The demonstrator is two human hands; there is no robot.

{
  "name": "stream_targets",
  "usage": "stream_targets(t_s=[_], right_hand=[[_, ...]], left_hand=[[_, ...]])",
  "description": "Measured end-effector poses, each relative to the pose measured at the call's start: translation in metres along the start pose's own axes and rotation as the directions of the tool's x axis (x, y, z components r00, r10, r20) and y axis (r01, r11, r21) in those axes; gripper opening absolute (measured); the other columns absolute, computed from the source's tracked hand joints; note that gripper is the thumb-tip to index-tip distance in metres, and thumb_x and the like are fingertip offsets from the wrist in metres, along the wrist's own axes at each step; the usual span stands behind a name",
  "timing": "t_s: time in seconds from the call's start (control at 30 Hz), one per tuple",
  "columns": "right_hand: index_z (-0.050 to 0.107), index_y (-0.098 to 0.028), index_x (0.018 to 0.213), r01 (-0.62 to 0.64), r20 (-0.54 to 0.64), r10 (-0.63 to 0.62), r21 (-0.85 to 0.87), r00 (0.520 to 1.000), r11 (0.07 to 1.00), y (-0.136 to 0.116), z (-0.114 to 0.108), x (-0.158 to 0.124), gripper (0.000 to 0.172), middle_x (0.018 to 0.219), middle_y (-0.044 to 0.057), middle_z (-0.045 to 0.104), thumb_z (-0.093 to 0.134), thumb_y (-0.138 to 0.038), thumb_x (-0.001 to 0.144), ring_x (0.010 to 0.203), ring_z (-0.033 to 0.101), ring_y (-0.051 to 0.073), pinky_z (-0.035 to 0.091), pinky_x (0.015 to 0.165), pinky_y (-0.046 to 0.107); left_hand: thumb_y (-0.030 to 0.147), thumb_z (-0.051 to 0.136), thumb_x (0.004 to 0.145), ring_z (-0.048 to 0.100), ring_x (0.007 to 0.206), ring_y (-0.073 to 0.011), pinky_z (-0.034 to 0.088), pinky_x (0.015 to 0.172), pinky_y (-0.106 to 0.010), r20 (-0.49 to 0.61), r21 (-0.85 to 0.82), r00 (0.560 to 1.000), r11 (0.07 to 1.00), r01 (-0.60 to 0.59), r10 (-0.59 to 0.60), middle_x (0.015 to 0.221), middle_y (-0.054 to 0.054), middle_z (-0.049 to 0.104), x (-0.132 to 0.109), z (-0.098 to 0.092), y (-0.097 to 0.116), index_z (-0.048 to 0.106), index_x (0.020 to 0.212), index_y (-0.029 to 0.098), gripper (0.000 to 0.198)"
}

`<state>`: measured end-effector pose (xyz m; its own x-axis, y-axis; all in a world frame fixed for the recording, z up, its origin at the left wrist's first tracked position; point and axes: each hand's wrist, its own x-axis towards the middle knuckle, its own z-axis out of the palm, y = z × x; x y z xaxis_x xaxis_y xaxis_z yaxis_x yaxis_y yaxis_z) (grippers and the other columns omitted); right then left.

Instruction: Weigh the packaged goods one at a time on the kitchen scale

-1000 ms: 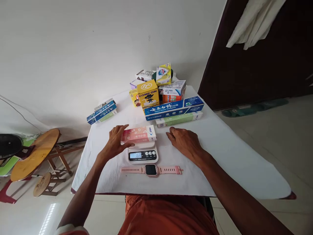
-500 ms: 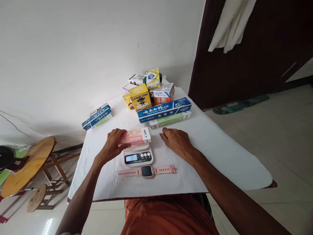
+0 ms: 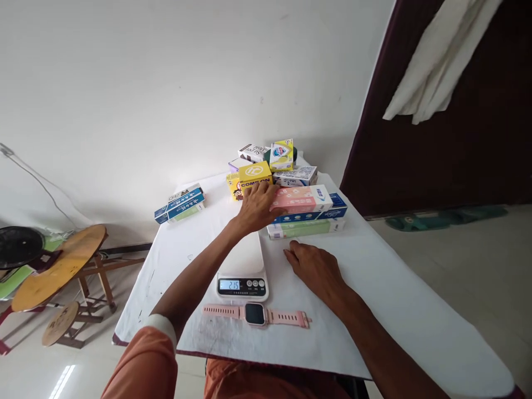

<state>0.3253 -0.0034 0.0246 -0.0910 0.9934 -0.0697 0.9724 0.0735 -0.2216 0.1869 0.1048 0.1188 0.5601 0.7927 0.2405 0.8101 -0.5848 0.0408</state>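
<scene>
My left hand (image 3: 258,206) is closed on one end of a pink toothpaste box (image 3: 300,199). The pink box lies over a long blue toothpaste box (image 3: 339,209) and partly hides it; whether the two touch I cannot tell. Just in front of them is a light green box (image 3: 307,228). My right hand (image 3: 318,269) rests on the white cloth with its fingers curled in and nothing showing in them. Below my left forearm stands a white kitchen scale (image 3: 243,260), its plate bare, its display reading 215. A pink smartwatch (image 3: 255,314) lies stretched out in front of the scale.
Behind the hands are a yellow box (image 3: 254,170), a yellow-and-white soap box (image 3: 281,155) and several other boxes. A separate stack of blue boxes (image 3: 180,204) lies at the left. A round wooden table (image 3: 62,266) with a black fan (image 3: 20,247) stands on the floor at left.
My left hand has lifted the pink toothpaste box off the scale and carried it back and right over the blue box. The view has shifted; my right hand stays resting on the cloth.
</scene>
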Motion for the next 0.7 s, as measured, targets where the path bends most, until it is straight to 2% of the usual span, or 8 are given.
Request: stream_targets(t_s=[0.1, 0.23, 0.3, 0.4, 0.47, 0.57, 0.63, 0.7], right_hand=[[0.071, -0.016, 0.111, 0.010, -0.002, -0.010, 0.002, 1.000, 1.000, 0.001, 0.000, 0.000, 0.031, 0.107, 0.013, 0.081, 0.043, -0.028, 0.111, 0.100, 0.079, 0.028, 0.045, 0.068, 0.032], [0.071, -0.018, 0.107, 0.016, -0.001, -0.016, 0.002, 1.000, 1.000, 0.002, 0.002, -0.001, 0.031, 0.106, 0.011, 0.081, 0.043, -0.030, 0.111, 0.098, 0.078, 0.027, 0.041, 0.065, 0.032], [0.070, -0.019, 0.103, 0.018, -0.009, -0.018, 0.002, 1.000, 1.000, 0.003, 0.004, -0.001, 0.031, 0.104, 0.010, 0.081, 0.042, -0.031, 0.110, 0.094, 0.078, 0.027, 0.039, 0.063, 0.033], [0.068, -0.021, 0.096, 0.029, -0.040, -0.028, 0.012, 0.999, 1.000, 0.005, 0.008, -0.001, 0.030, 0.099, 0.009, 0.081, 0.044, -0.033, 0.109, 0.087, 0.076, 0.027, 0.034, 0.060, 0.033], [0.066, -0.022, 0.090, 0.029, -0.063, -0.027, 0.030, 0.998, 0.999, 0.005, 0.011, 0.000, 0.030, 0.096, 0.008, 0.081, 0.045, -0.035, 0.107, 0.085, 0.075, 0.027, 0.033, 0.060, 0.033], [0.061, -0.023, 0.083, 0.007, -0.076, -0.002, 0.060, 0.997, 0.998, 0.005, 0.012, 0.001, 0.030, 0.092, 0.007, 0.080, 0.046, -0.036, 0.106, 0.082, 0.072, 0.027, 0.034, 0.061, 0.033], [0.058, -0.024, 0.079, -0.029, -0.061, 0.034, 0.072, 0.998, 0.997, 0.004, 0.012, 0.001, 0.030, 0.085, 0.007, 0.077, 0.048, -0.036, 0.105, 0.080, 0.071, 0.026, 0.034, 0.060, 0.032], [0.056, -0.024, 0.077, -0.067, -0.037, 0.071, 0.078, 0.997, 0.995, 0.002, 0.012, 0.002, 0.031, 0.080, 0.007, 0.074, 0.049, -0.038, 0.104, 0.077, 0.070, 0.026, 0.033, 0.059, 0.032]], left_hand=[[0.049, 0.069, 0.098, 0.053, 0.133, -0.0360, 0.043, 0.110, -0.050, -0.059, 0.012, 0.998, 1.000, 0.018, -0.017, 0.142, -0.020, 0.057, -0.008, 0.004, -0.002, 0.057, 0.143, 0.015, 0.057], [0.059, 0.063, 0.099, 0.051, 0.135, -0.0338, 0.042, 0.111, -0.049, -0.164, -0.045, 0.986, 0.999, -0.013, 0.005, 0.148, -0.019, 0.053, -0.046, 0.001, -0.025, 0.050, 0.152, 0.020, 0.067], [0.058, 0.058, 0.102, 0.051, 0.135, -0.0322, 0.043, 0.111, -0.049, -0.190, -0.077, 0.981, 0.997, 0.027, -0.042, 0.146, -0.018, 0.054, -0.069, 0.002, -0.049, 0.048, 0.153, 0.022, 0.063], [0.047, 0.058, 0.104, 0.051, 0.136, -0.0341, 0.043, 0.111, -0.051, -0.161, -0.085, 0.963, 0.975, 0.207, -0.218, 0.145, -0.020, 0.054, -0.096, 0.001, -0.105, 0.048, 0.151, 0.019, 0.056], [0.036, 0.061, 0.101, 0.050, 0.139, -0.0375, 0.042, 0.110, -0.054, -0.118, -0.045, 0.916, 0.923, 0.381, -0.384, 0.148, -0.022, 0.053, -0.107, -0.002, -0.151, 0.047, 0.151, 0.018, 0.055], [0.033, 0.064, 0.097, 0.044, 0.146, -0.0390, 0.036, 0.115, -0.055, -0.060, 0.068, 0.762, 0.758, 0.648, -0.645, 0.158, -0.023, 0.044, -0.116, -0.011, -0.217, 0.040, 0.155, 0.020, 0.064], [0.039, 0.069, 0.094, 0.040, 0.149, -0.0422, 0.032, 0.118, -0.056, -0.018, 0.095, 0.697, 0.692, 0.715, -0.717, 0.161, -0.026, 0.041, -0.118, -0.015, -0.252, 0.039, 0.155, 0.017, 0.071], [0.047, 0.072, 0.090, 0.040, 0.148, -0.0446, 0.030, 0.118, -0.058, 0.035, 0.099, 0.665, 0.665, 0.741, -0.746, 0.158, -0.028, 0.044, -0.119, -0.017, -0.275, 0.041, 0.152, 0.015, 0.077]])
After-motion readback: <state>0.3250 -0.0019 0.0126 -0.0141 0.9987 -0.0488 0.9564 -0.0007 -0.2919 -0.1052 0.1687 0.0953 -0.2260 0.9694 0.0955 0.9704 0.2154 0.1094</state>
